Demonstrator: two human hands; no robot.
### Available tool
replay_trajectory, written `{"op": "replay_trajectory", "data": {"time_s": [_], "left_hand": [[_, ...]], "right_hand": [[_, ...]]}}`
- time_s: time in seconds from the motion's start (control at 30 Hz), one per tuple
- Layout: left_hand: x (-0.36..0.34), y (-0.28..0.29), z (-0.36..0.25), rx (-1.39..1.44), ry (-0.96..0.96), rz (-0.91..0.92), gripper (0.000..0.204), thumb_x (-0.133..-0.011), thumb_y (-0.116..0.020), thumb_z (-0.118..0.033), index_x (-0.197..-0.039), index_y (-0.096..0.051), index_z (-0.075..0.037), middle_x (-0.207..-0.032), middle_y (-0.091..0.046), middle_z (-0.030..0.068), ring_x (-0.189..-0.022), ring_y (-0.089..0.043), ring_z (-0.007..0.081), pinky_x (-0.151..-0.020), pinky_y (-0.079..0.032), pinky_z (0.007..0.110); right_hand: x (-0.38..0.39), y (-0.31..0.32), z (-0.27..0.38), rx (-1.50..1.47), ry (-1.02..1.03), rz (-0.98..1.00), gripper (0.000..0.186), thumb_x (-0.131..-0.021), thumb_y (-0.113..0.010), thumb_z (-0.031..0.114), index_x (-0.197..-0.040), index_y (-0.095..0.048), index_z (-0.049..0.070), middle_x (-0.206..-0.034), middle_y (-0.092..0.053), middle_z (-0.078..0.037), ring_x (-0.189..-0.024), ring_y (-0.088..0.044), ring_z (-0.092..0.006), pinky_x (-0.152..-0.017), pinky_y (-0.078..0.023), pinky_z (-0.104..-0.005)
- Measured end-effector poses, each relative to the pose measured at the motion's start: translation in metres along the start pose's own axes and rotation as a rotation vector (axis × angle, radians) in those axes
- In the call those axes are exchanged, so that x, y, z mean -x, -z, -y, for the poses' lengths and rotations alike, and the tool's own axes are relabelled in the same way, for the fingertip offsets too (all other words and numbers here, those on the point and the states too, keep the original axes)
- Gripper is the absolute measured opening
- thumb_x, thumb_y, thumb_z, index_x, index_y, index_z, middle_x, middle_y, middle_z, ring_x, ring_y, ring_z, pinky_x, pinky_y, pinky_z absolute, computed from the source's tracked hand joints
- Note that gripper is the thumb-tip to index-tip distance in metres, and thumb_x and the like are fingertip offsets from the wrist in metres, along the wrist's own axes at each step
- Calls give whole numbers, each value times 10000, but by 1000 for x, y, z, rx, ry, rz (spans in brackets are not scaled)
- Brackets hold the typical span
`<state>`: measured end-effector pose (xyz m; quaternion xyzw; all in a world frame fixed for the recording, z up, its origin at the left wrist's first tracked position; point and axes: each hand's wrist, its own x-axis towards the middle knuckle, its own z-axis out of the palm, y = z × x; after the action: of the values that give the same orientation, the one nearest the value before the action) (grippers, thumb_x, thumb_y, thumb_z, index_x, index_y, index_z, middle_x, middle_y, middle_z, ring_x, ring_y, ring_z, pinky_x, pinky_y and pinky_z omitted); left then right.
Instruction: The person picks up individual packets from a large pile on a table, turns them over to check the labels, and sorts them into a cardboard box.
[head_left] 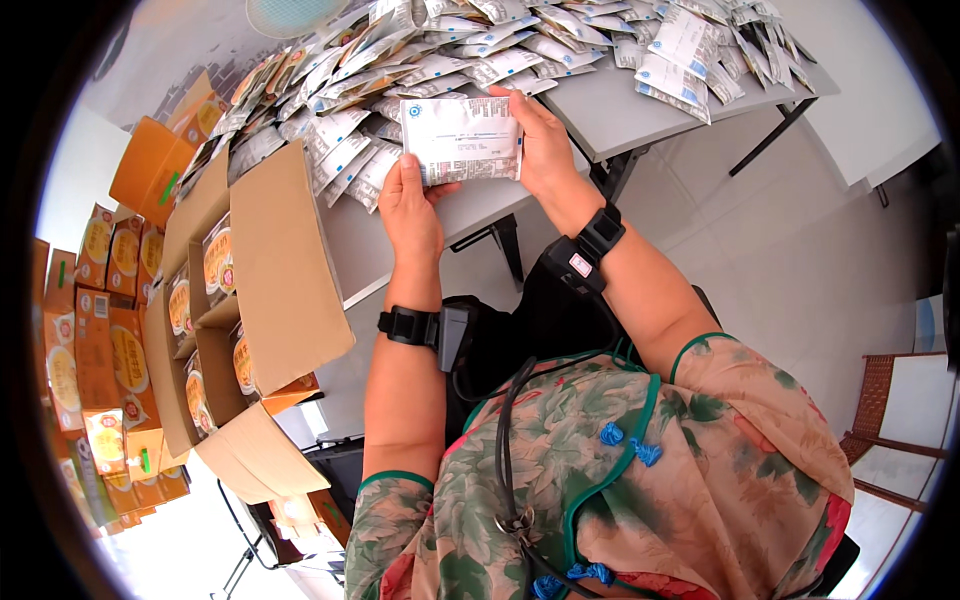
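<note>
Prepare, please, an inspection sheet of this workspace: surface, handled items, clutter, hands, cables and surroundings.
Surface: two grey tables, partly covered.
Handled items: white printed pouch, held up in front of the heap.
Clutter: large heap of pouches across both tables.
Hands: left hand and right hand hold the printed pouch from opposite sides.
Cables: black cables over the floral top.
Surroundings: open cardboard box with filled compartments; stacked orange cartons at left; tiled floor.
</note>
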<state>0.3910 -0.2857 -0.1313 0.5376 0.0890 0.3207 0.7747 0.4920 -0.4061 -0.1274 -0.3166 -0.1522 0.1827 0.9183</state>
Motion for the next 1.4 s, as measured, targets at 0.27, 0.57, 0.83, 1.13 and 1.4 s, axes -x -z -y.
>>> {"op": "replay_trajectory", "data": {"time_s": [0.27,0.57,0.83,1.13,1.4], "left_hand": [[-2,4,-3,46,86,56,317,-951,-444,-235,-1013,-555,56,-882,-617,101,-709,-602,157,-604,-540,270],[-9,13,-10,132,321,164,216,-916,-503,-121,-1019,-531,67,-950,-610,139,-846,-620,220,-808,-532,336],[-10,14,-8,140,322,161,230,-935,-459,-121,-1039,-517,77,-957,-607,150,-854,-623,230,-810,-535,337],[-9,14,-3,90,272,120,266,-951,-414,-127,-1090,-501,83,-978,-607,158,-844,-628,229,-797,-540,335],[-9,13,-4,87,263,132,270,-951,-412,-128,-1090,-496,87,-974,-608,162,-847,-631,236,-795,-541,341]], "right_hand": [[0,-1,0,10,16,-39,332,-928,-499,278,-1069,-597,-6,-936,-636,-78,-803,-617,-144,-722,-519,-274],[-6,6,-3,-62,21,-90,346,-936,-481,289,-1094,-575,-3,-985,-616,-89,-863,-603,-149,-771,-510,-293],[-6,5,-3,-59,24,-92,335,-937,-479,281,-1090,-579,1,-991,-614,-89,-863,-604,-154,-765,-515,-293],[-4,4,-2,-88,14,-87,324,-939,-476,267,-1091,-576,0,-1004,-613,-95,-871,-608,-165,-771,-523,-307],[-5,5,-3,-87,22,-84,331,-937,-477,271,-1093,-574,-4,-1021,-614,-98,-889,-605,-168,-778,-523,-309]]}}
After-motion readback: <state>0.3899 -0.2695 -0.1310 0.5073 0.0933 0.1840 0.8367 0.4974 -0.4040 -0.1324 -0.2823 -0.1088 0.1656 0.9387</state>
